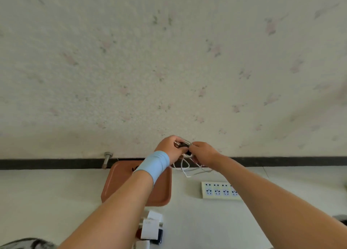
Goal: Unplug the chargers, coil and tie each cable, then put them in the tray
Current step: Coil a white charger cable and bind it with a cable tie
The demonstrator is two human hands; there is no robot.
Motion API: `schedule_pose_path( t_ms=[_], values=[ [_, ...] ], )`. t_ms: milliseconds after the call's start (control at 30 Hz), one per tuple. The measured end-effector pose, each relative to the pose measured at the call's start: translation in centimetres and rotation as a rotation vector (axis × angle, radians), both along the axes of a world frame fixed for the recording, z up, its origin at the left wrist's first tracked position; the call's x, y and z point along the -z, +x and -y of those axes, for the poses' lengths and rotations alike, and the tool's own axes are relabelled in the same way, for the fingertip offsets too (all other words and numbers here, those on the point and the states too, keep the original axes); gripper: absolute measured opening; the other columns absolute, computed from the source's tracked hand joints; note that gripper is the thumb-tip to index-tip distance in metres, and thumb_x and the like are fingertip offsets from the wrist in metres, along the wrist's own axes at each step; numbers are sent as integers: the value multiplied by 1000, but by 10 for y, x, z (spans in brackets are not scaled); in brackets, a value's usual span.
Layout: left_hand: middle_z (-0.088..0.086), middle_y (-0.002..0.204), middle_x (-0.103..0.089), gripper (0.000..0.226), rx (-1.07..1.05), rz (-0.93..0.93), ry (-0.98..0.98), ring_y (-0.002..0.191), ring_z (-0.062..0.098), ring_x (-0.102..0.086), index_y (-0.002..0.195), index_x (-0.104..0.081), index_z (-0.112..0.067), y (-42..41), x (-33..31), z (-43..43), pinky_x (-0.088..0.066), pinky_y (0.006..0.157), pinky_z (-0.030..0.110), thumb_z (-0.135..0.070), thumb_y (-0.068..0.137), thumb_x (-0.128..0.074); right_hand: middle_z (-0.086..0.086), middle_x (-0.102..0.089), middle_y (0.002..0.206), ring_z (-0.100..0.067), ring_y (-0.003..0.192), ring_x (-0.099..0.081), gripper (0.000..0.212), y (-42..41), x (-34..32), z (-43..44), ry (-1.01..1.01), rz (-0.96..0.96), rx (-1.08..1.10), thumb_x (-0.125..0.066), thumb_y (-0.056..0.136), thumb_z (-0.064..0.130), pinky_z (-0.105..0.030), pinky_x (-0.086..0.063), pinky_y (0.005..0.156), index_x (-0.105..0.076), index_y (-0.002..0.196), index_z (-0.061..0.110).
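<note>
Nearest to me, a few small white and dark packets (151, 227) are lying on the pale table (197, 220); what they are, I cannot tell. Further out on the right, the white power strip (218, 191) is lying flat. Its visible sockets are showing no plugs, and my right forearm is hiding its far end. To its left the reddish-brown tray (116, 185) is sitting at the far edge of the table, with my left forearm and blue wristband (155, 164) crossing over it.

Beyond the tray I am holding the work raised in front of the patterned wall (169, 61). My left hand (168, 148) is curling its fingers round the dark charger (180, 145). My right hand (203, 153) is pinching the white cable (185, 167) just beside it, and loose loops are hanging below both hands.

Assessment: the cable is looking thin, light and limp, so the loops are likely to slip apart unless pinched where they cross. The charger body is the stiff part and the safer hold.
</note>
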State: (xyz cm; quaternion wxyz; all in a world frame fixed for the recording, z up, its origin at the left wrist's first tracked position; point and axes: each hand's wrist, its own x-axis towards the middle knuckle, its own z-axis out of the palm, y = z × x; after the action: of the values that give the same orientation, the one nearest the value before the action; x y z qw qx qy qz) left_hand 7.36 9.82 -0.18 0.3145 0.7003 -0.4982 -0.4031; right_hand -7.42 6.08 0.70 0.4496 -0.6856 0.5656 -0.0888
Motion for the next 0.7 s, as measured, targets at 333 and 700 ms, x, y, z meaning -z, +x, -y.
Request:
schedule_pose_path(
  t_ms=[333,700],
  values=[
    [4,97,-69,16,7,86,-117,70,18,-73,95,-56,-20,46,-119,-59,-60,76,37,-12,87,-67,-2,-56,72,-15,56,-43,32,16,-104,-29,-185,-64,-84,-45,102,23,-28,-35,52,-73,100,7],
    [10,92,-71,10,-295,-297,-323,67,22,-64,101,-64,-12,66,-185,-97,-58,81,43,-16,91,-65,-5,-74,106,-18,90,-67,23,30,-157,-52,-48,430,-4,-52,101,23,-37,-55,85,-73,108,19]
  ],
)
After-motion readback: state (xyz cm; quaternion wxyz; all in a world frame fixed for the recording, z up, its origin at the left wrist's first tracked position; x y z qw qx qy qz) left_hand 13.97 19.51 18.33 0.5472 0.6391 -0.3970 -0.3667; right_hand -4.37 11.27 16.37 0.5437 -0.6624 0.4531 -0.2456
